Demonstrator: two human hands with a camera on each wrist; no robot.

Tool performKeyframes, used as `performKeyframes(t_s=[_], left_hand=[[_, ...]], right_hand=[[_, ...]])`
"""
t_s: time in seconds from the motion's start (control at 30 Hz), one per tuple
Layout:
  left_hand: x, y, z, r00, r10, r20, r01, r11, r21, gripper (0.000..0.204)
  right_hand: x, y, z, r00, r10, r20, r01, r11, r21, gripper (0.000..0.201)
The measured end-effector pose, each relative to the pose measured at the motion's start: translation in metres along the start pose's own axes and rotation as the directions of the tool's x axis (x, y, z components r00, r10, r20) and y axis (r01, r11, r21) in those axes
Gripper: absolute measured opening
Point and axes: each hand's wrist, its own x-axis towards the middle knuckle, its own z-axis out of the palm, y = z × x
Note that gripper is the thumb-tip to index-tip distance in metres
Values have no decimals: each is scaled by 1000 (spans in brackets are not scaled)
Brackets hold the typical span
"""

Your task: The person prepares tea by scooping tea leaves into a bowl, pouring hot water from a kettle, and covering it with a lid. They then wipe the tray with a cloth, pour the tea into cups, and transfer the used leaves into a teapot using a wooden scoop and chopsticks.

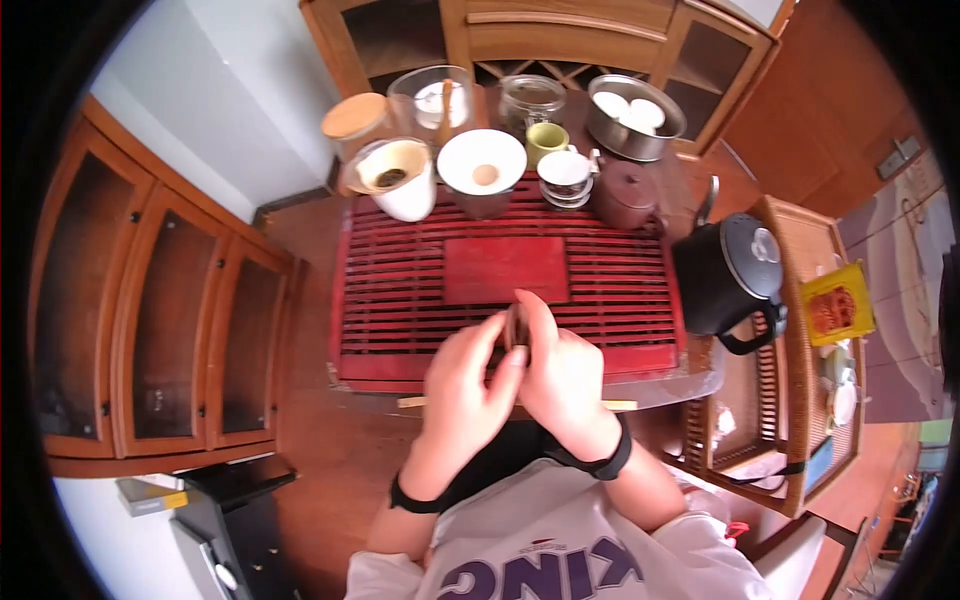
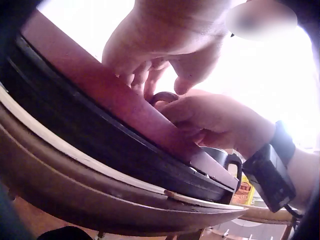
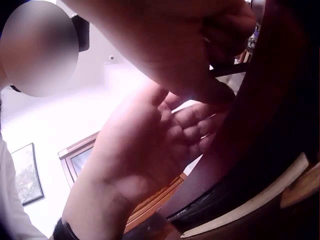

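Observation:
Both hands meet over the front of the red slatted tea tray (image 1: 390, 345). Between them is a small dark brown round piece (image 1: 517, 328), turned nearly edge-on, its kind unclear. My left hand (image 1: 462, 380) holds it from the left, thumb near its lower edge. From the right, my right hand (image 1: 565, 378) grips it, one finger reaching along its top. The left wrist view shows the piece's curved rim (image 2: 164, 96) between the fingertips of the two hands. In the right wrist view, the right hand (image 3: 165, 47) covers much of the grip above the left palm (image 3: 145, 145).
Along the tray's back stand a white dripper with a paper filter (image 1: 405, 180), a white bowl (image 1: 482, 160), stacked cups (image 1: 566, 180) and a brown teapot (image 1: 627, 195). Behind are glass jars (image 1: 532, 100) and a metal pot (image 1: 635, 115). A black kettle (image 1: 730, 275) stands at right.

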Motion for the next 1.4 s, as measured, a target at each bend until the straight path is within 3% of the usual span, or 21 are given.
performKeyframes(t_s=[0.1, 0.23, 0.3, 0.33, 0.37, 0.43, 0.53, 0.57, 0.63, 0.7, 0.73, 0.9, 0.93, 0.97, 1.1, 1.13, 1.17, 1.3, 1.33, 1.37, 1.4], left_hand=[[7, -2, 6, 998, 58, 12, -59, 990, 128, 42], [18, 2, 14, 998, -24, 61, 19, 997, 75, 42], [26, -1, 21, 993, 64, 101, -77, 990, 122, 40], [31, 12, 19, 985, -39, 166, 37, 999, 16, 38], [33, 10, 27, 988, 83, 132, -78, 996, -37, 36], [32, 9, 34, 977, 13, 211, -5, 999, -38, 40], [34, 12, 32, 968, -51, 246, 24, 993, 112, 41], [34, 13, 28, 962, -87, 259, 42, 983, 176, 41], [33, 10, 20, 984, -62, 168, 30, 982, 188, 38], [29, 1, 7, 988, -107, 116, 77, 968, 238, 37], [26, -12, 2, 998, -45, 45, 33, 970, 240, 37], [16, -47, -57, 972, -133, -194, 196, 915, 353, 34], [13, -52, -67, 938, -254, -236, 323, 890, 322, 33], [11, -51, -75, 905, -341, -255, 413, 851, 326, 32], [7, -47, -62, 892, -373, -257, 447, 816, 367, 29], [14, -27, -54, 844, -517, -140, 536, 807, 249, 27], [11, -35, -41, 915, -382, -126, 402, 863, 306, 26], [23, -4, 7, 990, -131, -57, 142, 883, 447, 25], [28, 13, 11, 965, -260, 41, 213, 862, 459, 26], [28, 12, 19, 980, -195, 39, 163, 897, 410, 26], [31, 17, 18, 965, -253, 65, 201, 877, 437, 25]], right_hand=[[-1, 2, -1, 998, 21, 59, -23, 999, 28, 56], [4, 16, -17, 987, -57, 152, 20, 972, 233, 71], [10, 28, -39, 948, -65, 310, -81, 897, 435, 83], [10, 36, -45, 937, -53, 344, -124, 873, 472, 85], [8, 43, -50, 925, -45, 378, -166, 846, 506, 87], [6, 51, -56, 946, 22, 322, -206, 810, 550, 78], [4, 64, -41, 973, 228, -33, -204, 921, 331, 50], [2, 64, -39, 940, 334, -66, -302, 908, 290, 44], [0, 62, -34, 945, 278, -170, -259, 958, 126, 43], [1, 60, -34, 976, 154, -154, -154, 988, 13, 44], [2, 60, -34, 976, 139, -166, -141, 990, 4, 45], [0, 62, -35, 976, 146, -164, -145, 989, 15, 38], [-1, 62, -35, 979, 159, -130, -161, 987, -9, 34], [-1, 62, -34, 979, 160, -124, -162, 987, -2, 34], [1, 62, -33, 979, 172, -113, -174, 985, -13, 16], [1, 62, -32, 981, 160, -110, -165, 986, -32, 14], [1, 62, -32, 984, 148, -104, -154, 987, -51, 13], [3, 62, -32, 982, 167, -88, -171, 984, -43, 11], [3, 63, -31, 981, 165, -98, -171, 984, -46, 10], [3, 63, -31, 981, 164, -107, -170, 984, -49, 10], [3, 63, -31, 981, 160, -106, -165, 985, -45, 10]])
